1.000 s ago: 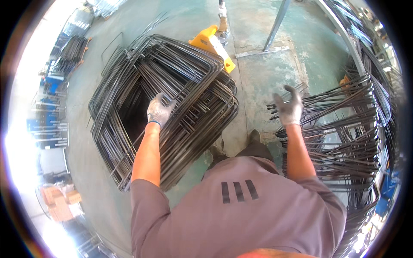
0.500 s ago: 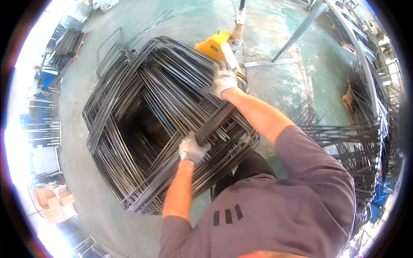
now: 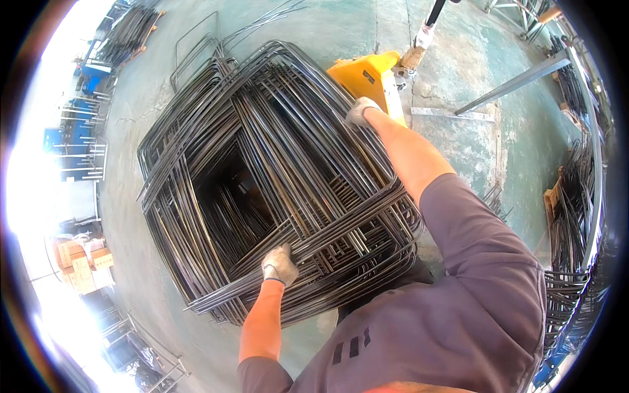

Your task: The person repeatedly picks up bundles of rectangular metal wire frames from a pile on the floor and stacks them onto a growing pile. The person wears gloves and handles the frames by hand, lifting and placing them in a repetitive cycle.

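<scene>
A tall stack of dark bent metal rod frames (image 3: 288, 150) with rounded corners stands in front of me, the frames crossing each other around a dark square opening. My left hand (image 3: 280, 265), in a pale work glove, is closed around the rods on the near side of the stack, just right of the opening. My right hand (image 3: 363, 111), gloved the same way, is closed on the rods at the far right edge. Its fingertips are partly hidden behind the hand.
Beyond my right hand is a yellow pallet jack (image 3: 367, 72) with its handle upright. A grey metal stand (image 3: 517, 85) rises at the right, with more bundled rods (image 3: 573, 203) behind it. Cardboard boxes (image 3: 84, 262) are at the far left.
Both hands have gone from open-looking to closed on the rods. The dark bar-like bundle between them is no longer raised across the stack. The view has shifted, so the stack appears further right.
</scene>
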The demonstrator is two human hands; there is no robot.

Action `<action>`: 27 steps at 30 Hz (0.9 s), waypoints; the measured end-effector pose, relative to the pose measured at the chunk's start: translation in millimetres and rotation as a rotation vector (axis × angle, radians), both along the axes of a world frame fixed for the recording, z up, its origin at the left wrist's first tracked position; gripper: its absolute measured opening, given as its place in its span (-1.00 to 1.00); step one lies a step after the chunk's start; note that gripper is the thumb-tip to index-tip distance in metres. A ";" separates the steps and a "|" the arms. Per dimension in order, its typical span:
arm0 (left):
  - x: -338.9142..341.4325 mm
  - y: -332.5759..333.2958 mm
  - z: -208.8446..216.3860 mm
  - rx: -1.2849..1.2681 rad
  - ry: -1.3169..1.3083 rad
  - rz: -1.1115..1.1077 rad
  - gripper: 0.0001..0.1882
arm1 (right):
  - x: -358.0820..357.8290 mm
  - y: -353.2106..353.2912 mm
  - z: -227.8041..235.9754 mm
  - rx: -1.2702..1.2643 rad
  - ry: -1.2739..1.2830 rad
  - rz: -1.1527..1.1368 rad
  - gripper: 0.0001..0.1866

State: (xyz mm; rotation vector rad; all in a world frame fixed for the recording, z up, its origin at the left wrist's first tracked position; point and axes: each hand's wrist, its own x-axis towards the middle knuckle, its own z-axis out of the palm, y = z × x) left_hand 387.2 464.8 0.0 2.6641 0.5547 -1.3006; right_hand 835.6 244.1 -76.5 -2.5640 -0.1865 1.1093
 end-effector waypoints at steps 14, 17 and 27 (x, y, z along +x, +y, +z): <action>-60.1 -18.0 -5.6 0.018 -0.313 0.008 -0.76 | -29.1 -46.6 -6.2 0.503 0.061 -0.269 -0.53; -87.1 -27.2 -3.2 0.006 -0.313 0.034 -0.74 | -58.1 -60.2 44.6 0.717 0.178 -0.313 -0.77; -210.6 -21.8 27.2 -0.043 -0.436 -0.027 -0.68 | -192.2 -113.0 115.8 1.040 0.671 -0.468 -0.87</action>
